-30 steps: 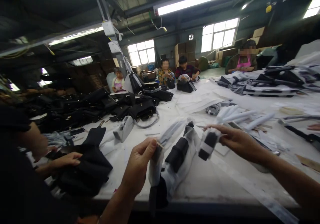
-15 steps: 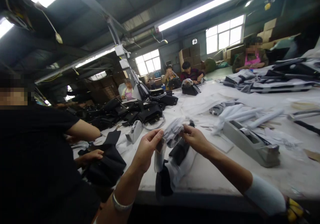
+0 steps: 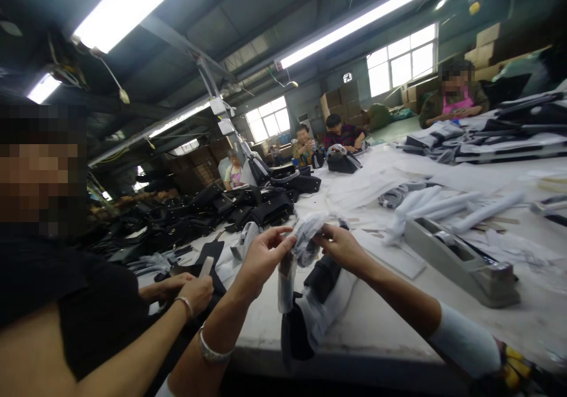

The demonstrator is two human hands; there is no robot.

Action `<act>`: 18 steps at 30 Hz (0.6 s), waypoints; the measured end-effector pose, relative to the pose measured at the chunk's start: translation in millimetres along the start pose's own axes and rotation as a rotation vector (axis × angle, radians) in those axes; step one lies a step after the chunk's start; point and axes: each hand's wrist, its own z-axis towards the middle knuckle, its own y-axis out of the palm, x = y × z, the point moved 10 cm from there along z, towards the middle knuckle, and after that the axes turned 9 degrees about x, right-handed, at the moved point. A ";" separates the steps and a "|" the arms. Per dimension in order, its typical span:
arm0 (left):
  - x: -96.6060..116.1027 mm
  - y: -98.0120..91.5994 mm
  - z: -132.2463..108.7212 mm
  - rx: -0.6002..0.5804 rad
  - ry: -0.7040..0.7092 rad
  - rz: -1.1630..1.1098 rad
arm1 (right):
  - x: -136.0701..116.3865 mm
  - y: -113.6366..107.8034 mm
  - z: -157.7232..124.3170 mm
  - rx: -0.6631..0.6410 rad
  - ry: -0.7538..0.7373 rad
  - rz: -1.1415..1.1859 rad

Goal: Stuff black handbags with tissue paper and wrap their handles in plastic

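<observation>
Between my hands is a bag handle wrapped in whitish, see-through film, raised above the near edge of the table. My left hand pinches its left side between thumb and fingers. On the other side, my right hand grips the wrapping with bent fingers. Below them lies a black bag, partly covered by white padding, its lower end over the table edge. A wrapped strip hangs down from beneath my left hand. The exact fingertip contact is blurred.
A grey tape dispenser stands to the right, near white foam tubes. Black bags are heaped at the left back. Close on my left, a co-worker's hand holds a pale strip over black material. Other people sit across the white table.
The view has shifted left. My hands stay on the wrapped handle, which has turned slightly. The co-worker at left has leaned in and now holds a pale strip.
</observation>
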 end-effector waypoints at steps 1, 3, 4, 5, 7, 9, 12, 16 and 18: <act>-0.7 1.4 0.9 -0.032 -0.012 -0.001 | 0.0 0.8 1.0 -0.002 -0.002 0.013; -3.7 8.2 1.5 -0.136 -0.054 -0.013 | 0.3 2.4 3.3 -0.008 0.001 0.023; -5.6 13.1 0.9 -0.200 -0.080 -0.026 | 0.4 3.2 4.5 -0.013 0.005 0.019; -7.2 18.1 -0.2 -0.262 -0.106 -0.044 | 0.2 4.0 5.6 -0.019 0.008 0.013; -8.9 25.5 -2.3 -0.340 -0.140 -0.090 | -1.2 4.9 7.7 -0.028 0.011 0.000; -9.3 28.8 -3.9 -0.347 -0.160 -0.140 | -3.8 4.6 9.0 -0.025 0.012 -0.018; -12.9 31.3 -9.6 -0.310 -0.213 -0.176 | -8.8 3.6 7.9 -0.007 0.010 -0.064; -31.2 20.2 -10.5 -0.141 -0.350 -0.169 | -10.8 3.7 6.9 0.006 0.010 -0.139; -41.4 8.4 -6.0 0.006 -0.387 -0.167 | -8.3 0.3 4.5 0.006 0.015 -0.162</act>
